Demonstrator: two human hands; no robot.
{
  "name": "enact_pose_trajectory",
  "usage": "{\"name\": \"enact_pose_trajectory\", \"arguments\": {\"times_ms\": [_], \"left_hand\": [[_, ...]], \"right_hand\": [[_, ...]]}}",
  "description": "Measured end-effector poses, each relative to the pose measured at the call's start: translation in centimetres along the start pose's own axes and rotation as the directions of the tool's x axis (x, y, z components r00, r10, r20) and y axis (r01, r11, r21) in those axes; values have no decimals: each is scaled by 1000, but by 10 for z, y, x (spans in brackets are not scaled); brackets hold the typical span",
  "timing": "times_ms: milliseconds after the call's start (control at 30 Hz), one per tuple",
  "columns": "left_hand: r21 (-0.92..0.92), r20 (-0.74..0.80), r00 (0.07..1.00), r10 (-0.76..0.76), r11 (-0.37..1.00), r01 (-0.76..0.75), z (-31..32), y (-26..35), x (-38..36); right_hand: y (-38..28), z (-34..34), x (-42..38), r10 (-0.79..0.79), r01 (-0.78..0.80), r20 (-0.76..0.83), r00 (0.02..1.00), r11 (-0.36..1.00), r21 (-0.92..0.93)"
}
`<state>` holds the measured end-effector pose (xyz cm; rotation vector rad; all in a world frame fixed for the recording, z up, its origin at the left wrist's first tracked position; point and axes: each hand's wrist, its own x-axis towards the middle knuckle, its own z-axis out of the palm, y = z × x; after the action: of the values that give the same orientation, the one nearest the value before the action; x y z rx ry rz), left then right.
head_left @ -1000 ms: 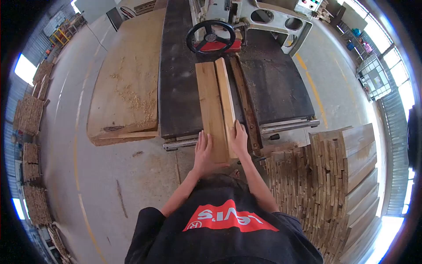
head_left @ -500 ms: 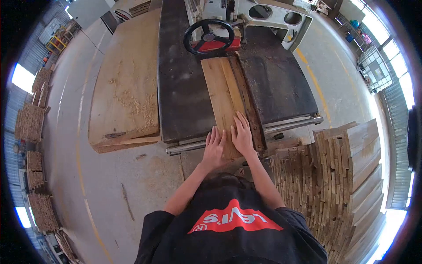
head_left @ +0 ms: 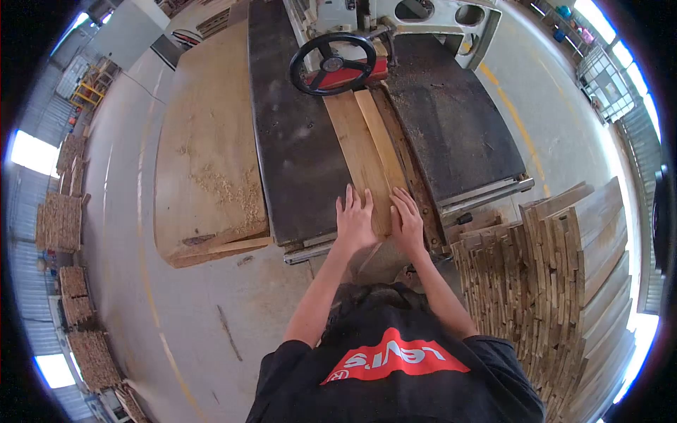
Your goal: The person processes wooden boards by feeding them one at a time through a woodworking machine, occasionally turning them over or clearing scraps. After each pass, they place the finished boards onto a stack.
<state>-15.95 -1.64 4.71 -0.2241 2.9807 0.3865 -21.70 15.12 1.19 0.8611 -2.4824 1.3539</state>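
A long wooden board point(head_left: 356, 137) lies on the dark machine table point(head_left: 293, 141), its far end by the red part under the black handwheel point(head_left: 333, 63). A narrower strip point(head_left: 381, 137) runs along its right side, beside a rusty metal guide point(head_left: 411, 169). My left hand point(head_left: 356, 218) rests at the near left part of the board, fingers spread. My right hand point(head_left: 407, 222) lies on the near right part, by the strip, with its fingers extended. Neither hand is wrapped round the wood.
To the left stands a wooden side table point(head_left: 204, 141) with sawdust on it. Tall stacks of boards point(head_left: 550, 275) stand close at the right. The pale machine frame point(head_left: 437, 17) rises at the far end. More board stacks point(head_left: 60, 222) line the left wall.
My view has turned a little. My left hand has shifted to the board's left edge, with its fingers more spread. The gap between my hands is wider.
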Motion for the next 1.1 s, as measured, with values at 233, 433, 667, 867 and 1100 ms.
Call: {"name": "enact_pose_trajectory", "arguments": {"times_ms": [233, 433, 667, 867, 1100], "left_hand": [[66, 80, 995, -65, 996, 60, -22, -21, 57], [53, 66, 995, -74, 996, 71, -41, -38, 92], [12, 92, 995, -30, 1000, 29, -48, -46, 95], [18, -2, 1000, -5, 1000, 5, -41, -57, 101], [27, -32, 997, -73, 997, 74, -48, -77, 145]], "right_hand": [[0, 1, 2, 22, -21, 28, 999, 999, -43], [-5, 3, 3, 6, 10, 98, 995, 986, -164], [-12, 3, 9, 18, 13, 139, 990, 976, -217], [-9, 7, 11, 29, 6, 148, 989, 972, -237], [-8, 8, 14, 26, 5, 124, 992, 969, -246]]}}
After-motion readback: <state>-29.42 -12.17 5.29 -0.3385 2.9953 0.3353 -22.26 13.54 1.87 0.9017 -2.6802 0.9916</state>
